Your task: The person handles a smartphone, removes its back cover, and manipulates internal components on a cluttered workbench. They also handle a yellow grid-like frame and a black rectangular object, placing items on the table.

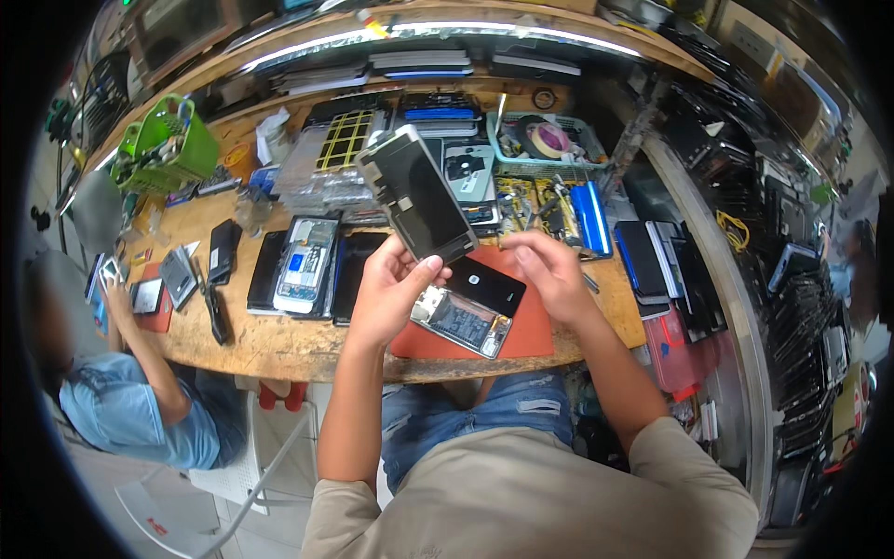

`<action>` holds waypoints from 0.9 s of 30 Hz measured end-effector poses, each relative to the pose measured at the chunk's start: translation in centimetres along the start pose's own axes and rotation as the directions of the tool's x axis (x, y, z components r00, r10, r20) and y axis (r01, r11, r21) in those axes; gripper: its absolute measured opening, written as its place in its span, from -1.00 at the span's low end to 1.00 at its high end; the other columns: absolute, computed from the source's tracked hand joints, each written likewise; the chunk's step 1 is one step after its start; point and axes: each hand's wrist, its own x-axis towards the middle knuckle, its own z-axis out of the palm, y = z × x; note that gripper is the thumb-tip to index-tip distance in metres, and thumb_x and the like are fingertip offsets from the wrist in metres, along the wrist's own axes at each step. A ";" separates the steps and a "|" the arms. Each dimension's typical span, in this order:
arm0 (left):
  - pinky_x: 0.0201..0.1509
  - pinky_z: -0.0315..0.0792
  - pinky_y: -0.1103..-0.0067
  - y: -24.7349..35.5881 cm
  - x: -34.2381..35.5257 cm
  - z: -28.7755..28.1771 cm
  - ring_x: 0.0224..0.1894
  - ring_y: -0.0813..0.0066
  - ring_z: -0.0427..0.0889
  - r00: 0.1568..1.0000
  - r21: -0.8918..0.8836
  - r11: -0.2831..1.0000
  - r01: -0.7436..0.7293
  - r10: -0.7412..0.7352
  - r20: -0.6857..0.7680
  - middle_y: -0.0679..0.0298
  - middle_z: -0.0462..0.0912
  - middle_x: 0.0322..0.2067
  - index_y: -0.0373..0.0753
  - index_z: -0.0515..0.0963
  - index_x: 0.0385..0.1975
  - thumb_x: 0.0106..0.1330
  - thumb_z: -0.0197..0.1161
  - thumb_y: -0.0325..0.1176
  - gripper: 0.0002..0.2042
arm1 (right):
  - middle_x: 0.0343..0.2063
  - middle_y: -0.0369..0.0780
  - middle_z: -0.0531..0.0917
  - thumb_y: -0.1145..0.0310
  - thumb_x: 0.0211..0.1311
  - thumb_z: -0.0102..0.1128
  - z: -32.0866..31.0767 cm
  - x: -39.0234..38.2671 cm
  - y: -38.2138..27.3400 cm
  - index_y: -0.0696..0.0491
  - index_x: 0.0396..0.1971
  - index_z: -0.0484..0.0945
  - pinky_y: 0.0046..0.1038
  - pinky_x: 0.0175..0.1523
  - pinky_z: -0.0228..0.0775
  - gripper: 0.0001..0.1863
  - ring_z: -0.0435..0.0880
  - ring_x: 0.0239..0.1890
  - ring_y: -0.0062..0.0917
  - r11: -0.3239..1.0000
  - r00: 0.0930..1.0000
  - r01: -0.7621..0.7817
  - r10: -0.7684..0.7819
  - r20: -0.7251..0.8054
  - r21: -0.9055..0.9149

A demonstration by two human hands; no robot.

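Observation:
My left hand [391, 289] holds a black phone screen panel [416, 194] by its lower edge, tilted up above the bench. My right hand [549, 270] hovers just right of the panel's lower corner, fingers curled, and I cannot tell whether it pinches anything. Below both hands an opened phone body [461, 321] with exposed insides lies on a red mat [531, 331], partly covered by a second black panel [486, 284].
The wooden bench [279, 340] carries several phones and screens [303, 265], a green basket [168, 140], a tray with a tape roll [548, 140] and blue tools [591, 216]. Another person in a blue shirt [130, 410] sits at left. Shelves of phone parts [745, 214] line the right.

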 end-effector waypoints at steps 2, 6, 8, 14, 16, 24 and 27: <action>-0.07 0.59 0.60 -0.7 2.2 0.3 -0.18 0.58 0.69 0.995 0.011 0.998 0.068 -0.069 0.066 0.27 0.72 -0.15 -0.35 0.55 0.11 0.48 0.34 -0.45 -0.72 | -0.21 -0.25 0.68 0.25 0.61 0.09 0.6 3.0 0.6 0.17 0.11 0.60 -0.53 -0.09 0.48 -0.67 0.60 -0.24 -0.66 0.947 0.992 -0.112 0.087 0.095 0.301; -0.09 0.59 0.60 -2.7 7.0 0.2 -0.23 0.62 0.67 0.986 0.079 0.992 0.101 -0.111 0.128 0.32 0.71 -0.15 -0.33 0.56 0.12 0.52 0.32 -0.33 -0.70 | -0.37 -0.43 0.63 0.29 0.56 0.19 0.9 7.6 3.6 0.10 -0.14 0.60 -0.66 -0.29 0.36 -0.82 0.57 -0.40 -0.78 0.921 0.991 -0.107 0.069 0.112 0.375; -0.09 0.60 0.60 -3.8 9.5 -0.1 -0.24 0.62 0.67 0.993 0.097 0.989 0.114 -0.117 0.020 0.30 0.71 -0.19 -0.34 0.58 0.10 0.58 0.24 -0.26 -0.71 | -0.39 -0.43 0.63 0.31 0.54 0.21 0.8 8.9 5.3 0.09 -0.18 0.61 -0.66 -0.30 0.36 -0.84 0.57 -0.40 -0.79 0.916 0.994 -0.110 0.096 0.056 0.385; -0.15 0.60 0.62 -8.1 12.1 0.2 -0.26 0.62 0.66 0.985 0.191 0.972 0.141 -0.118 -0.128 0.29 0.70 -0.26 -0.39 0.56 0.13 0.56 0.24 -0.41 -0.74 | -0.39 -0.43 0.66 0.30 0.54 0.24 -0.3 7.9 8.0 0.09 -0.11 0.65 -0.71 -0.30 0.35 -0.83 0.50 -0.43 -0.82 0.936 0.974 -0.166 0.204 -0.095 0.311; -0.17 0.59 0.65 -9.0 11.4 0.4 -0.29 0.63 0.65 0.994 0.166 0.984 0.060 -0.045 -0.096 0.29 0.69 -0.28 -0.40 0.54 0.12 0.54 0.26 -0.46 -0.75 | -0.37 -0.43 0.66 0.29 0.56 0.24 -0.5 7.4 7.9 0.13 -0.08 0.66 -0.69 -0.31 0.35 -0.79 0.52 -0.40 -0.83 0.940 0.971 -0.174 0.214 -0.106 0.295; -0.16 0.60 0.64 -8.6 10.4 1.4 -0.31 0.62 0.65 0.980 0.036 0.991 0.128 -0.121 -0.156 0.30 0.66 -0.28 -0.33 0.55 0.00 0.51 0.29 -0.45 -0.83 | -0.37 -0.43 0.63 0.27 0.61 0.18 -0.3 7.5 6.2 0.19 -0.01 0.64 -0.65 -0.24 0.44 -0.73 0.55 -0.36 -0.80 0.930 0.957 -0.212 0.260 -0.130 0.301; -0.16 0.60 0.64 -8.6 10.2 1.4 -0.30 0.62 0.65 0.979 0.025 0.992 0.122 -0.117 -0.165 0.30 0.66 -0.27 -0.33 0.55 0.00 0.51 0.30 -0.45 -0.83 | -0.36 -0.42 0.64 0.24 0.61 0.18 -0.2 7.3 6.2 0.19 -0.01 0.64 -0.64 -0.26 0.45 -0.71 0.57 -0.35 -0.80 0.925 0.948 -0.235 0.286 -0.137 0.299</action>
